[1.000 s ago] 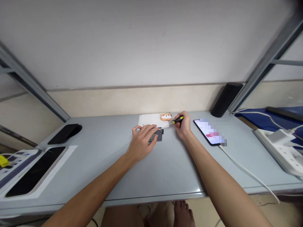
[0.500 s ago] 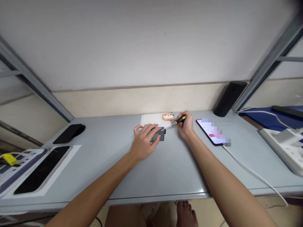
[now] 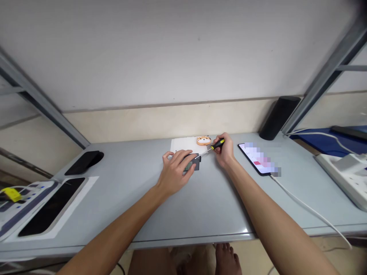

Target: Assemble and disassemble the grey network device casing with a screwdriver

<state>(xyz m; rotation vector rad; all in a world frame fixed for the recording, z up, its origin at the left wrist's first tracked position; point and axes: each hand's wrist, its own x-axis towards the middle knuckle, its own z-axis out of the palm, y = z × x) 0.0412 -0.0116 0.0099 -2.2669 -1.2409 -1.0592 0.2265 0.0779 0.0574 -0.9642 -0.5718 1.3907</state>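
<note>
Hardly anything has moved. Near the desk's (image 3: 129, 172) back edge, the left hand (image 3: 173, 169) holds the box (image 3: 197, 164) down, likely so it won't slip (I can't see all of it). The right hand (image 3: 224, 150) grips the screwdriver (image 3: 217, 144), tip slanting down to the box.

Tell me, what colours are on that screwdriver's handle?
The screwdriver handle is black with yellow, best seen in the head view, in the right hand.
</note>
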